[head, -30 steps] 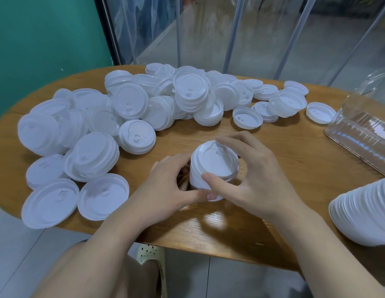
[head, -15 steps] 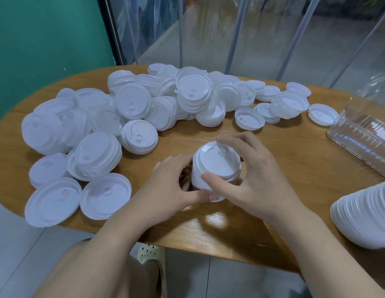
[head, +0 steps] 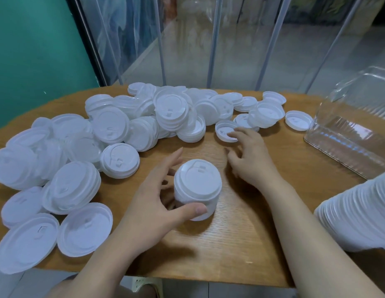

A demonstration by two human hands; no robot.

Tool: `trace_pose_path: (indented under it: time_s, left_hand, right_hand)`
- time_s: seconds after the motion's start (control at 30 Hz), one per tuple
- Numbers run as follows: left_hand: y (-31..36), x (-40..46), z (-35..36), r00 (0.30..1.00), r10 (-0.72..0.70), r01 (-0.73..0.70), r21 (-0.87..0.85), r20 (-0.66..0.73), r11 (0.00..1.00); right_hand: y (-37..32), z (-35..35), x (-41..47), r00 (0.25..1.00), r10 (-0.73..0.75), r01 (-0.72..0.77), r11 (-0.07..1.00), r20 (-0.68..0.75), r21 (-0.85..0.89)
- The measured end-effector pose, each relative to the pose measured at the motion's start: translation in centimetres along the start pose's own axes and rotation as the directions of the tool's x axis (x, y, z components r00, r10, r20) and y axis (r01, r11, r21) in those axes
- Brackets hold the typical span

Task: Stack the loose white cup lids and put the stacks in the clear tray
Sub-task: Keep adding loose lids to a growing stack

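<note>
Left hand (head: 152,201) fingers (head: 196,209) curled round a short upright stack of white plastic cup lids (head: 197,188) on the oval wooden bench (head: 241,233). Right hand (head: 249,160) spread loose, fingertips touching an upturned white lid (head: 225,131) farther back. Heap of loose white lids (head: 114,136) at left; clear ribbed plastic tray (head: 357,127) at far right, with a long sideways lid stack (head: 359,214) near it.

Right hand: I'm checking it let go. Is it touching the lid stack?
Apart. The head view shows bare table between the right hand and the lid stack.
</note>
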State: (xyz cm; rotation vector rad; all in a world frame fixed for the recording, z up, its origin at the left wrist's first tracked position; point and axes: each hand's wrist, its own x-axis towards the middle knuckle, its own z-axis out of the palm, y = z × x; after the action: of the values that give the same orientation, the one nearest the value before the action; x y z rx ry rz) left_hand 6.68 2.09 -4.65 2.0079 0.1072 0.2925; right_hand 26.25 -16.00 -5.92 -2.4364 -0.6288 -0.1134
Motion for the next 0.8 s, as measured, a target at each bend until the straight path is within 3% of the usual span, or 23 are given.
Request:
trace_pose_path:
  time_s: [0.2, 0.47, 0.57, 0.67, 0.8]
  left_hand:
    - [0.5, 0.2, 0.7, 1.000, 0.005, -0.005, -0.036, 0.004, 0.999]
    - [0.4, 0.2, 0.3, 0.999, -0.004, 0.006, -0.055, 0.037, 0.998]
    - [0.3, 0.0, 0.3, 0.999, -0.015, 0.017, -0.056, 0.031, 0.998]
    - [0.4, -0.1, 0.2, 0.999, -0.024, 0.026, -0.038, 0.041, 0.999]
    - [0.6, -0.4, 0.2, 0.998, -0.046, 0.048, -0.030, 0.047, 0.998]
  right_hand:
    - [-0.3, 1.6, 1.6, 0.997, 0.047, -0.040, 0.993, 0.057, -0.109]
    - [0.1, 1.4, 1.0, 0.994, 0.023, -0.030, 0.997, -0.110, -0.065]
    - [-0.4, 0.6, 0.3, 0.983, 0.052, -0.026, 0.988, -0.177, 0.149]
    - [-1.6, -0.9, -1.0, 0.981, 0.080, 0.002, 0.904, -0.175, 0.426]
    - [-2.1, -1.9, -2.8, 0.992, 0.108, -0.055, 0.839, -0.066, 0.542]
